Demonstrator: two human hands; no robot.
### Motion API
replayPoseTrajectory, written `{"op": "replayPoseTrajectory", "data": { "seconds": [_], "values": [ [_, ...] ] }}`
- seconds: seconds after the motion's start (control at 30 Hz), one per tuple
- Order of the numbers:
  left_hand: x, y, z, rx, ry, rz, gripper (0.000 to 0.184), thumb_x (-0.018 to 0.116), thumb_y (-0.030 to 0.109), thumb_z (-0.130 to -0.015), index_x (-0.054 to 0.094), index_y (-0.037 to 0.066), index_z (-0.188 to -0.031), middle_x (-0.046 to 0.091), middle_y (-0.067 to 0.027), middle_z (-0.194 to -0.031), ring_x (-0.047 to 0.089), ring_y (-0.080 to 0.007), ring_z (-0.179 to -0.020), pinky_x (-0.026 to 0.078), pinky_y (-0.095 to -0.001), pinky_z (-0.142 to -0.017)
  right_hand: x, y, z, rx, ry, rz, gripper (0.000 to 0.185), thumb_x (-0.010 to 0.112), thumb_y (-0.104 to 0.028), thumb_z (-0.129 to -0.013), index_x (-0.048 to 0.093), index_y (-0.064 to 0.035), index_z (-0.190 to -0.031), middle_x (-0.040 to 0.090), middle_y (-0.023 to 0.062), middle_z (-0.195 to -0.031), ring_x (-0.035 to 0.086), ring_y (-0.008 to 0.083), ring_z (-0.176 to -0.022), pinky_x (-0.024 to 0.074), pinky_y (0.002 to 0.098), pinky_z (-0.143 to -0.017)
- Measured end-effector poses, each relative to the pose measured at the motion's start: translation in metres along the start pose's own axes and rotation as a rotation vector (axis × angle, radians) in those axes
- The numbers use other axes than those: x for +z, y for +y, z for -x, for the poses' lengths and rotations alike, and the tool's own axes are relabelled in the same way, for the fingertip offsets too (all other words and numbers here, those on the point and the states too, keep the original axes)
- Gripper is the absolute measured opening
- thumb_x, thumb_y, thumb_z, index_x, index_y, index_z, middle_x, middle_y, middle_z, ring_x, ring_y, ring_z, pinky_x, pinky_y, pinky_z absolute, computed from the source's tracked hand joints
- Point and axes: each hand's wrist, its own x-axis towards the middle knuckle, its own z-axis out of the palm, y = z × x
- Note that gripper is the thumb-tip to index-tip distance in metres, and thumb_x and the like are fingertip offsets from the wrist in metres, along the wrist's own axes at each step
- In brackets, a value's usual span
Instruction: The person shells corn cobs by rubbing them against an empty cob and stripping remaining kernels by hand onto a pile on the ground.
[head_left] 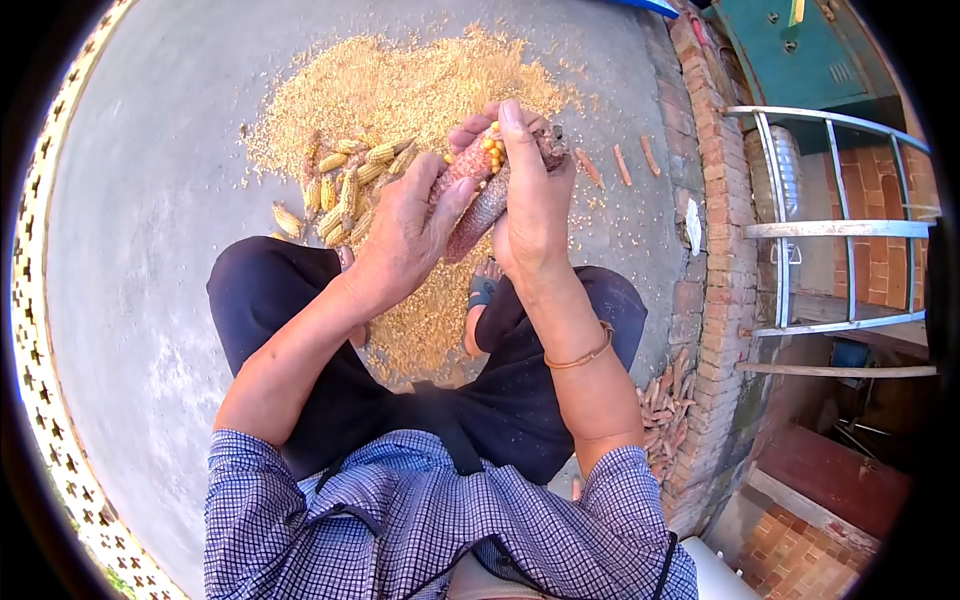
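Between my two hands, up above my knees, is a reddish corn cob (465, 165) with a few yellow kernels left near its upper right side. A second, bare greyish-red cob (478, 218) lies against it, slanting down to the left. My left hand (400, 225) is wrapped round the lower left end of the kernelled cob. My right hand (530, 190), with a thin bracelet at its wrist, holds the bare cob and presses its thumb near the kernels. Below the hands, unshelled ears of corn (348, 195) lie beside a wide spread of loose kernels (390, 90).
Several bare cobs (623, 165) lie on the concrete floor (150, 200) to the right. More cobs are piled (668, 410) by a low brick edge (725, 240). A metal railing (835, 230) and a green cabinet (795, 55) stand farther right.
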Motion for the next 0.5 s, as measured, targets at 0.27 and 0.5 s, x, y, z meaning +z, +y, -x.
{"op": "replayPoseTrajectory", "data": {
  "seconds": [0.27, 0.5],
  "values": [
    [0.005, 0.006, 0.005, -0.237, -0.254, 0.557, 0.03, 0.052, 0.033, -0.102, 0.045, 0.006, -0.091, 0.04, 0.0013, -0.065, 0.037, -0.0069, -0.053, 0.03, -0.0236, -0.046, 0.001, 0.0, -0.005, -0.045, 0.198, 0.044, 0.027, 0.058, -0.023, -0.096, 0.057, -0.0022, -0.08, 0.061, 0.0102, -0.063, 0.062, 0.0202, -0.051, 0.0487, 0.0308, -0.05],
    [-0.01, 0.006, -0.003, -0.425, -0.292, 0.897, 0.033, 0.05, 0.038, -0.102, 0.052, 0.005, -0.098, 0.035, 0.006, -0.066, 0.029, -0.002, -0.05, 0.021, -0.019, -0.043, -0.01, -0.008, -0.01, -0.027, -0.001, 0.069, 0.026, 0.056, -0.026, -0.098, 0.061, -0.0023, -0.089, 0.068, 0.0118, -0.087, 0.065, 0.0169, -0.08, 0.0512, 0.0308, -0.073]
  ]
}}
